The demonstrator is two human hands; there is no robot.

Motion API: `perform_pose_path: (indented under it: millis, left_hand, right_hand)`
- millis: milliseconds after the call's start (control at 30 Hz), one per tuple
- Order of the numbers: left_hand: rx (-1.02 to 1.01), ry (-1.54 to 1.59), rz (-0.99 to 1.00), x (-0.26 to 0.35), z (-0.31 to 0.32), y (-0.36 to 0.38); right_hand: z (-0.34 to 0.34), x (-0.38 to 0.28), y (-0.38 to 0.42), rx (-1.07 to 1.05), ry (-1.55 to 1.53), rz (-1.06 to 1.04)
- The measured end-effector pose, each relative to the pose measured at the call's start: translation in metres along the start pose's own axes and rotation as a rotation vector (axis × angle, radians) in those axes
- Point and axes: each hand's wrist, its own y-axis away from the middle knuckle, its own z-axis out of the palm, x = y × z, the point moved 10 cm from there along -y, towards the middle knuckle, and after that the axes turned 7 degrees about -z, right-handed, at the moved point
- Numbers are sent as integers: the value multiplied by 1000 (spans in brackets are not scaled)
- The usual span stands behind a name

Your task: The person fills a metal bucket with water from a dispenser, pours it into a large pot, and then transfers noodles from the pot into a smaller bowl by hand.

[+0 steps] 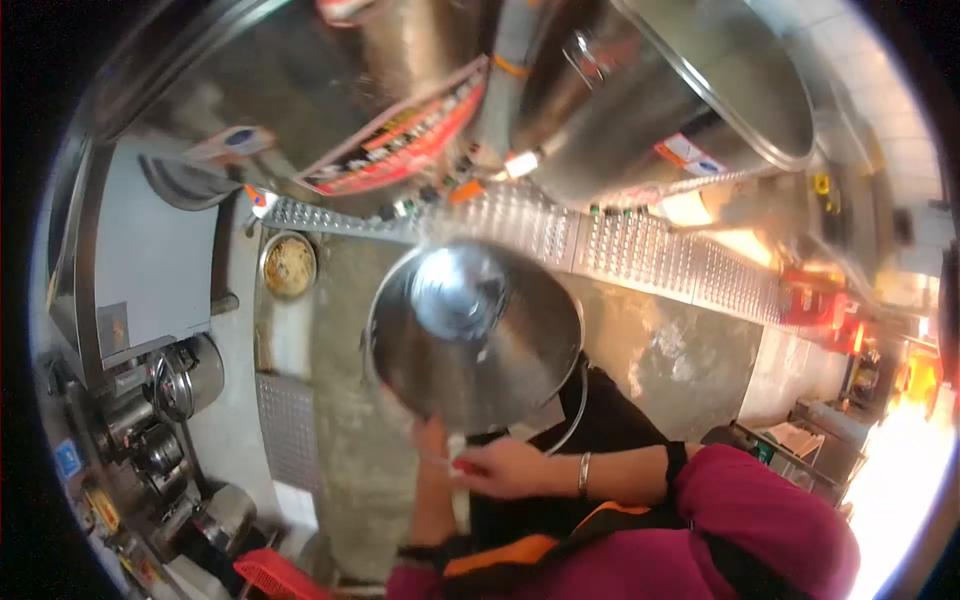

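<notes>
Steel pot held low over a wet concrete floor.

The large steel pot [475, 335], blurred and tilted mouth-up toward the camera, is gripped at its near rim by the left hand [430, 440], fingers closed on the edge. The right hand [510, 467], a bangle on its wrist, is curled around something small and red just beside that rim. Beyond the pot runs a perforated metal grating [620, 250], with two big steel vats [690, 90] standing behind it.

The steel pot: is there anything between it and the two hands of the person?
Nothing visible does. The steel pot sits directly above both hands; the left hand reaches up to its lower rim, and the right hand is just below, holding something small and red. Actual contact is blurred.
</notes>
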Motion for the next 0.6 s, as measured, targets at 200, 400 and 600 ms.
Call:
perform_pose_path:
  millis: [200, 400, 600]
  left_hand:
    - [-85, -44, 41, 42, 128, -18]
    - [-181, 49, 93, 48, 196, -57]
    - [-599, 454, 106, 43, 260, -104]
  right_hand:
    - [-120, 58, 35, 245, -55, -17]
    - [-203, 141, 12, 363, -40, 109]
    - [-207, 178, -13, 340, 59, 45]
